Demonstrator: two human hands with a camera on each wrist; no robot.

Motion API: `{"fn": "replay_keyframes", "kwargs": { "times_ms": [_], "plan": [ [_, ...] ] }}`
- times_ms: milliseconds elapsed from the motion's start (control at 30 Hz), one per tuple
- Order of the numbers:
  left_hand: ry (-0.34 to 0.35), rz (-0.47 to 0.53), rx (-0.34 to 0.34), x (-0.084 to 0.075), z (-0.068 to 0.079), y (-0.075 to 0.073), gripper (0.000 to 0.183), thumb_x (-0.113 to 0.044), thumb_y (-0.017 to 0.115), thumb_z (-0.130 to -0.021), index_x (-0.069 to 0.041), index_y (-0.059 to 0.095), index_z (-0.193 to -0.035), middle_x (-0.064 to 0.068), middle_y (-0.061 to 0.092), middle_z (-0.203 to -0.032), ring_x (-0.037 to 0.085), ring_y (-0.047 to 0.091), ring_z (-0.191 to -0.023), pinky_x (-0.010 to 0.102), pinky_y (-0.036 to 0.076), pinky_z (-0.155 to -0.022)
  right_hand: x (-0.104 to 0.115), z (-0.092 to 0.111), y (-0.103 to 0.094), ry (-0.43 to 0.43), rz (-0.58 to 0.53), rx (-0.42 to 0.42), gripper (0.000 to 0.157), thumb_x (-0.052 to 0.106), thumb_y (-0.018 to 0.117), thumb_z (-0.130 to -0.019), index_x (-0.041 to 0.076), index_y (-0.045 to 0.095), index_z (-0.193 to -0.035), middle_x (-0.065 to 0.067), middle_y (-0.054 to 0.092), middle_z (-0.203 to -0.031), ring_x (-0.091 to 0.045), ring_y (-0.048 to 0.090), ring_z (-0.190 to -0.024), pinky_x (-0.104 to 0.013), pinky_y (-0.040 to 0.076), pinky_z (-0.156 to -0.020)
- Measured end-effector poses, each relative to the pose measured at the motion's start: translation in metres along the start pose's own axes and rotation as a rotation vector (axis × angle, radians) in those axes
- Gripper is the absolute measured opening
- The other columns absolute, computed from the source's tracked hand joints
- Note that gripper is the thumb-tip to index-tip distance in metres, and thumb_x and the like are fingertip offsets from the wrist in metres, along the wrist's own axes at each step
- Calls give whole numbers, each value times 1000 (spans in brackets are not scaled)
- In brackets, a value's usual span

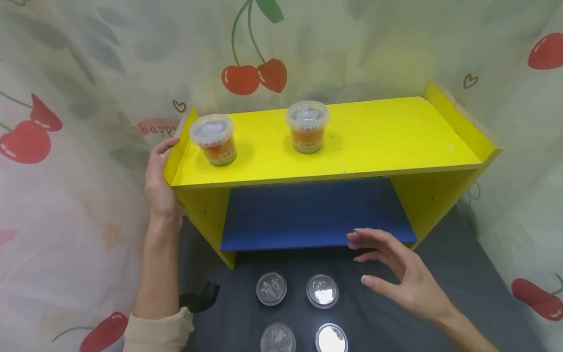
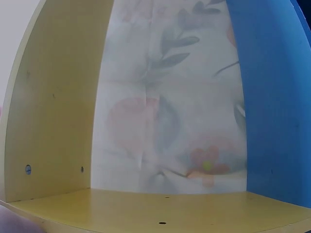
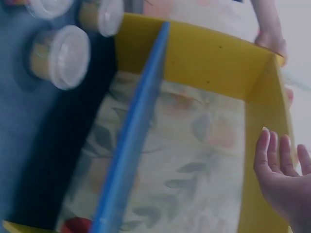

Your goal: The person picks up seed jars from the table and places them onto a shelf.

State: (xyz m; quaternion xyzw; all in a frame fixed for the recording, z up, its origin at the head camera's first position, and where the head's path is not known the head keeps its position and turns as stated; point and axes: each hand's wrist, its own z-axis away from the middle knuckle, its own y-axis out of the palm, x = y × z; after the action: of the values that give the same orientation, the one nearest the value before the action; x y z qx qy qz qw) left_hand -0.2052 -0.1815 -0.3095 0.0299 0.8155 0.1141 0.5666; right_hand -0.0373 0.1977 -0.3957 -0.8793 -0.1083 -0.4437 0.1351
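My left hand (image 1: 162, 186) grips the left side panel of a yellow shelf unit (image 1: 378, 132) with a blue middle board (image 1: 308, 215). In the right wrist view, that same left hand (image 3: 272, 44) is at the unit's upper corner. My right hand (image 1: 406, 278) hovers in front of the unit, fingers loosely bent and thumb apart, holding nothing. On the yellow top stand two small lidded plastic cups with orange labels: one cup (image 1: 215, 141) near the left panel, the other cup (image 1: 308, 128) around the middle.
Several more lidded cups, among them one cup (image 1: 271, 289) and another cup (image 1: 322, 291), stand on the dark tabletop (image 1: 369, 322) before the unit. A cherry-printed curtain (image 1: 352, 54) hangs behind and at both sides. A black strap-like item (image 1: 202, 297) lies by the left forearm.
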Motion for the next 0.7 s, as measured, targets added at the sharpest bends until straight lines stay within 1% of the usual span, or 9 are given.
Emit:
{"fn": "replay_keyframes", "kwargs": {
  "times_ms": [100,200,267,333,467,500,567,667,700],
  "plan": [
    [-4,-12,0,0,1,-1,36,-25,33,-105,-11,53,-131,5,53,-80,14,50,-60,22,47,-61,-9,13,5,-2,-12,2,75,-31,63,-73,-19,33,-141,-31,47,-138,-29,51,-127,-29,50,-95],
    [-4,-40,0,1,1,-1,37,-26,32,-105,-12,54,-132,6,52,-82,15,49,-61,22,47,-62,-16,24,9,18,-3,-5,74,-30,64,-74,-18,35,-140,-30,47,-137,-29,52,-126,-29,50,-94],
    [-3,-60,-2,1,1,-1,37,-26,32,-104,-13,54,-132,8,54,-90,17,50,-66,23,48,-65,-20,30,12,36,5,-12,73,-28,65,-74,-17,35,-141,-29,49,-136,-28,52,-126,-29,50,-93],
    [-2,-78,-2,1,1,-1,38,-25,31,-104,-14,55,-132,10,54,-103,18,52,-74,24,47,-71,-23,36,14,48,9,-15,73,-28,65,-75,-17,36,-141,-29,50,-135,-27,53,-125,-28,51,-93],
    [0,-101,-2,1,1,0,39,-26,30,-104,-14,55,-132,10,51,-122,21,52,-90,27,46,-79,-30,47,19,53,2,-11,73,-28,65,-75,-17,36,-140,-28,52,-133,-25,53,-125,-27,51,-92],
    [-2,-101,-3,1,1,0,39,-26,30,-104,-15,55,-132,10,51,-117,21,52,-88,27,46,-78,-32,50,20,50,0,-9,73,-27,66,-74,-17,36,-140,-28,52,-133,-25,54,-125,-27,51,-92],
    [0,-94,-2,0,1,0,39,-26,30,-104,-14,55,-132,9,51,-116,21,52,-87,26,46,-77,-38,56,23,46,-2,-7,72,-27,67,-73,-17,38,-139,-28,53,-132,-24,54,-124,-26,51,-91],
    [2,-80,-7,0,1,-1,38,-25,31,-104,-14,55,-131,9,52,-102,19,51,-77,25,47,-72,-48,65,27,64,7,-1,71,-25,69,-74,-16,40,-138,-26,55,-131,-23,56,-122,-26,51,-90],
    [3,-75,-10,0,1,-1,38,-25,31,-104,-13,55,-131,10,52,-99,19,50,-74,24,47,-70,-51,69,28,83,16,1,70,-23,70,-75,-14,42,-138,-24,56,-131,-23,57,-121,-25,51,-90]
  ]
}}
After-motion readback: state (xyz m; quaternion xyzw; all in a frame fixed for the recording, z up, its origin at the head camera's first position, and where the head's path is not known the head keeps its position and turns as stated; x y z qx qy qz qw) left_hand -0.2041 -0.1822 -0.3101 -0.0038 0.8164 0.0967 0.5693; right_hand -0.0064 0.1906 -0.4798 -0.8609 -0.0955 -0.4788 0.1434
